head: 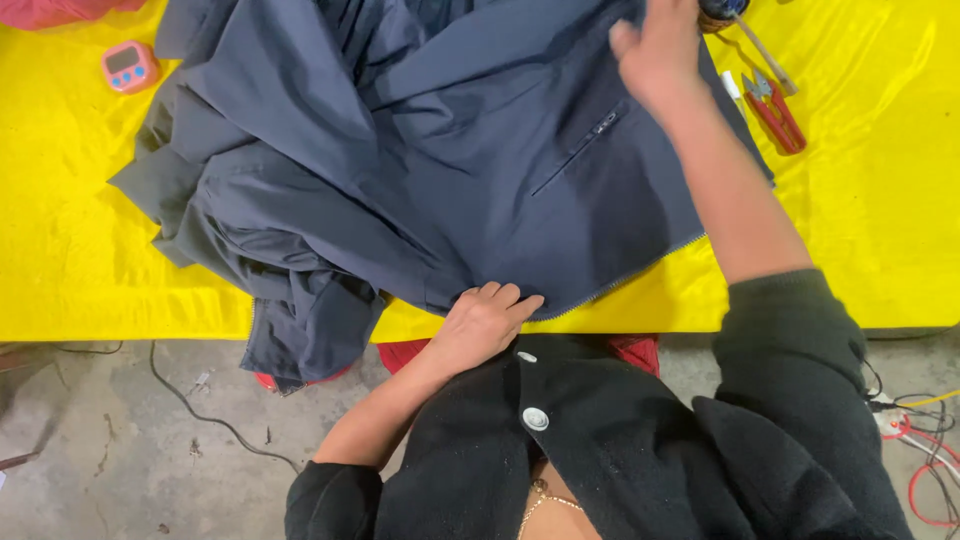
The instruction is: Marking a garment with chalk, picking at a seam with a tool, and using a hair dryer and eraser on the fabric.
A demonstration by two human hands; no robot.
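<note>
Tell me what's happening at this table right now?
A person leans over a yellow-covered table with a dark navy jacket spread across it. Their left hand grips the jacket's zippered edge at the near side of the table. Their right hand is raised over the jacket's far side, blurred. Red thread snips lie to the right, and a pink timer sits at the far left.

Jacket (420, 170) between timer (129, 66) and snips (775, 108)
</note>
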